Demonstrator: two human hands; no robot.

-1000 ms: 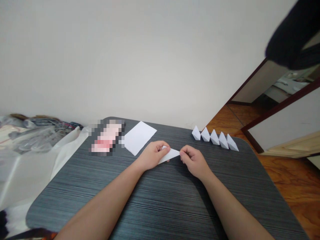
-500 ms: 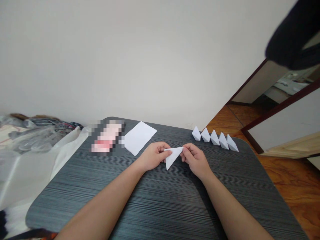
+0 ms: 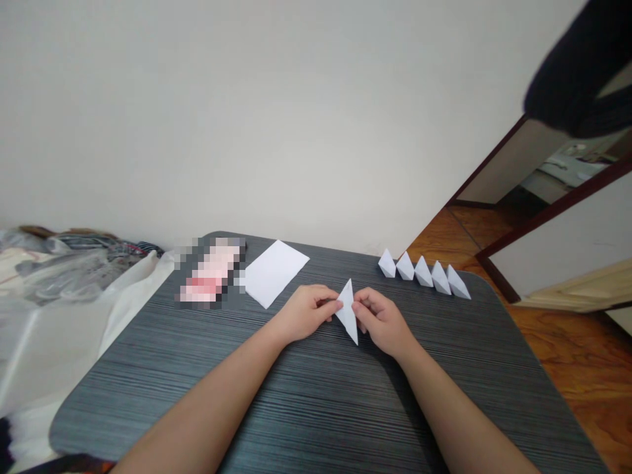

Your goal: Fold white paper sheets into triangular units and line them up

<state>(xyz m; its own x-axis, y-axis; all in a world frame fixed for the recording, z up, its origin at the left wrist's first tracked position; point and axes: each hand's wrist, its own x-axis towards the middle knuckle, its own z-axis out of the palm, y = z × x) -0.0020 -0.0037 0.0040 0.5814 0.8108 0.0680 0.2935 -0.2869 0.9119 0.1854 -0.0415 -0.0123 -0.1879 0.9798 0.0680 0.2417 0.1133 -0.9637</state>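
Note:
A small piece of folded white paper (image 3: 348, 311), long and pointed at both ends, is held over the middle of the dark table. My left hand (image 3: 312, 312) pinches its left corner between thumb and fingers. On the opposite side, my right hand (image 3: 381, 320) grips the right edge, thumb and fingertips closed on it. One point of the paper faces the wall and the other faces me. The fingers behind the paper are partly hidden.
Several folded white paper shapes (image 3: 423, 272) stand in a row at the table's back right. White paper sheets (image 3: 276, 271) lie at the back left, beside a blurred pink and black item (image 3: 211, 271). A wall borders the dark table (image 3: 316, 408); plastic-covered things (image 3: 74, 276) lie leftward.
The folded paper has turned from a downward-pointing triangle to a slim diamond with points toward and away from me. My right hand has shifted slightly left and down its edge.

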